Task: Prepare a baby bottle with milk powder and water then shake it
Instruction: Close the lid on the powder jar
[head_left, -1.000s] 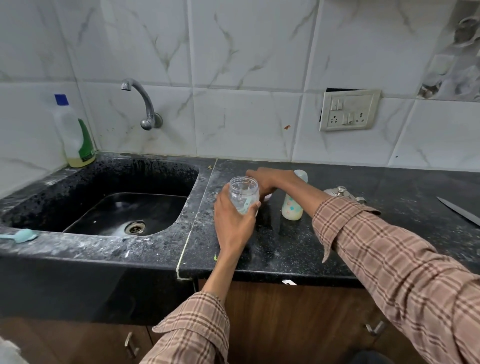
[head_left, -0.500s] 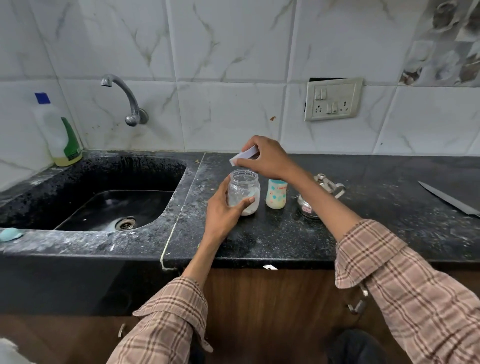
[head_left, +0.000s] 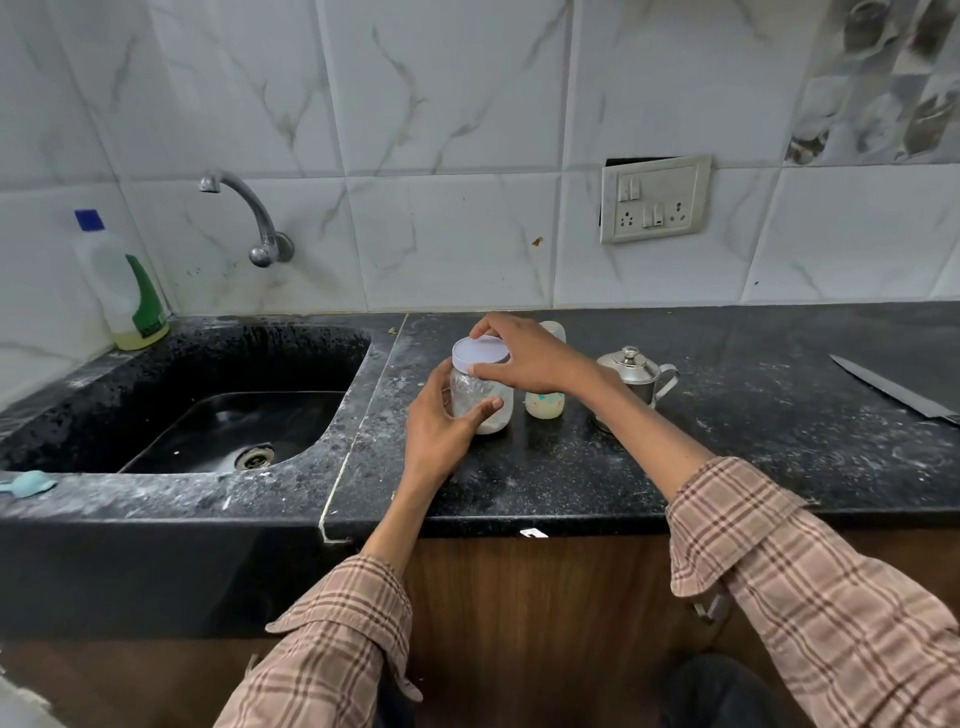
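Observation:
A clear jar of milk powder (head_left: 470, 392) stands on the black counter (head_left: 727, 457) just right of the sink. My left hand (head_left: 441, 428) wraps around the jar's body. My right hand (head_left: 524, 358) grips the white lid (head_left: 480, 352), which sits on the jar's mouth. The baby bottle (head_left: 545, 405), pale with small coloured dots, stands right behind the jar, mostly hidden by my right hand. A small steel jug with a lid (head_left: 636, 371) stands to the right of the bottle.
The black sink (head_left: 223, 421) lies to the left, with a tap (head_left: 249, 213) above it and a detergent bottle (head_left: 124, 291) in the corner. A knife (head_left: 893, 389) lies at the far right. A pale blue scoop (head_left: 28, 484) rests on the sink's front rim.
My right hand picked up the white lid from behind the jar, lifted it over the jar and has set it down on the jar's mouth. My left hand kept hold of the jar.

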